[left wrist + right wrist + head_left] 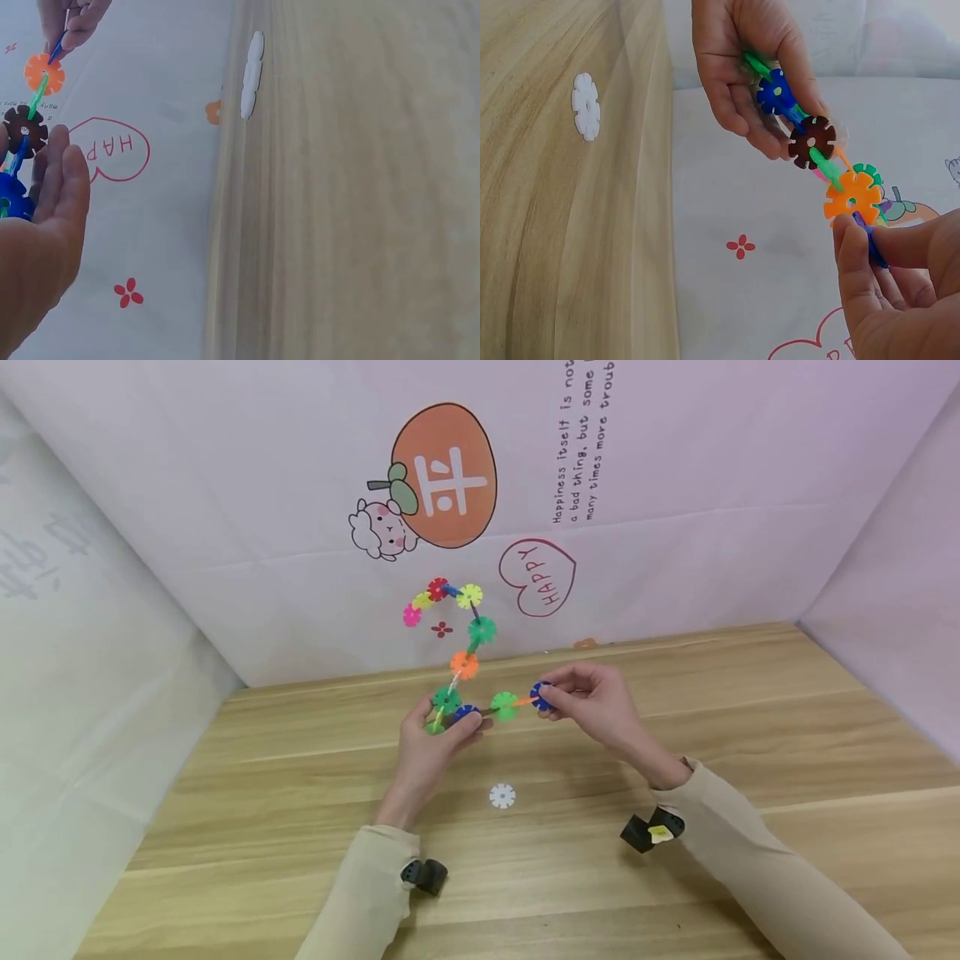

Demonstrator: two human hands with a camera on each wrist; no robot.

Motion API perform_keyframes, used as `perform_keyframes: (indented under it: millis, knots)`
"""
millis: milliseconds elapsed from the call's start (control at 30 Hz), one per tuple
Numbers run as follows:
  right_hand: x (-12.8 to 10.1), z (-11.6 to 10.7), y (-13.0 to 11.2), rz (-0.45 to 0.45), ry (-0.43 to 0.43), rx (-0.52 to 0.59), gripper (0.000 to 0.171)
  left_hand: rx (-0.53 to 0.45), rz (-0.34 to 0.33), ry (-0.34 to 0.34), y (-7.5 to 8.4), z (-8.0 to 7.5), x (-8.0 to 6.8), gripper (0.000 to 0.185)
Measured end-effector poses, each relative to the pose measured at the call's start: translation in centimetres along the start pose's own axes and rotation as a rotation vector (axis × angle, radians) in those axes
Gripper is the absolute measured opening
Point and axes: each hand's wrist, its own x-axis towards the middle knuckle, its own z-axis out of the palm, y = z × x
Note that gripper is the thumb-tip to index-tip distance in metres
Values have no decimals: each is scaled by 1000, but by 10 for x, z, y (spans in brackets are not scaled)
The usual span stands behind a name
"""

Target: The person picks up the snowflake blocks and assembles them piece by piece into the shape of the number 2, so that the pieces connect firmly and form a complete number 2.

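Note:
A chain of interlocking notched plastic discs is held up between both hands over the table. My left hand [429,750] grips it near a dark blue disc [467,713] and a green disc [447,699], thumb in front. At the chain's right end my right hand [600,703] pinches a blue disc [542,696] between thumb and fingers. That disc is slotted into an orange disc [853,198], followed by a light green disc [505,705] and a brown disc [812,142]. From the left hand the other part curves upward past an orange disc [464,665] to a pink disc [412,615].
A loose white notched disc [502,796] lies on the wooden table [570,877] below the hands. Behind the table's far edge stands a white printed backdrop [675,527], with more white sheeting at both sides. Each wrist wears a small black camera.

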Motion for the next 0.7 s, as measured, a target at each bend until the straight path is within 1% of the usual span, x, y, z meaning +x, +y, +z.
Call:
perform_keyframes:
  millis: [233,333,433,500,567,700]
  knots:
    - [0,-2,-1,37,-22,25,20,13,39,27,2,2,-1,32]
    - [0,-3,-4,59,-28,21,25,15,47,33,2,2,0,31]
    - [0,-5,-6,57,-34,3,30,21,59,37,2,2,1,31]
    - [0,-7,-6,53,-30,2,32,33,67,35,2,2,1,33]
    - [1,-8,-6,51,-20,23,35,36,75,36,3,2,2,33]
    - [2,-8,-1,82,5,66,46,35,75,65,3,-2,2,33]
